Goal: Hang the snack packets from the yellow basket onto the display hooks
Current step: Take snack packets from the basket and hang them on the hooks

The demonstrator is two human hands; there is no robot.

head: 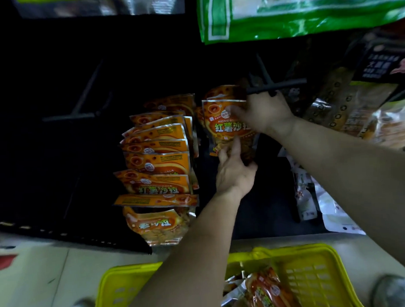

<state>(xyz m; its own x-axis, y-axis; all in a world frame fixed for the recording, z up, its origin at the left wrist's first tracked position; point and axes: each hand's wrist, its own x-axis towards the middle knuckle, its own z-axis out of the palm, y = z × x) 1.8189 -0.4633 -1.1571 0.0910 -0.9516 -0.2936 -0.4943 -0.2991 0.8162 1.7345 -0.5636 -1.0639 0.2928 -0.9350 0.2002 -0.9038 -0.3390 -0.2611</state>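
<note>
We logged yellow basket (pixel 296 254): orange packets (pixel 267 293) inside | held packet (pixel 221 129): at black hook (pixel 277 85), beside hung row (pixel 157 155) | left grip (pixel 233 173): curled round its bottom | right grip (pixel 262 112): pinched its top

One wide head-worn view, forward and down, close on the display hooks (pixel 287 82), yellow basket (pixel 304 284) at bottom edge.

The dark panel (pixel 40 79) left of the hung packets (pixel 157 160) is free. A green bag (pixel 295 10) blocks above, dark packets (pixel 348 98) at right.
</note>
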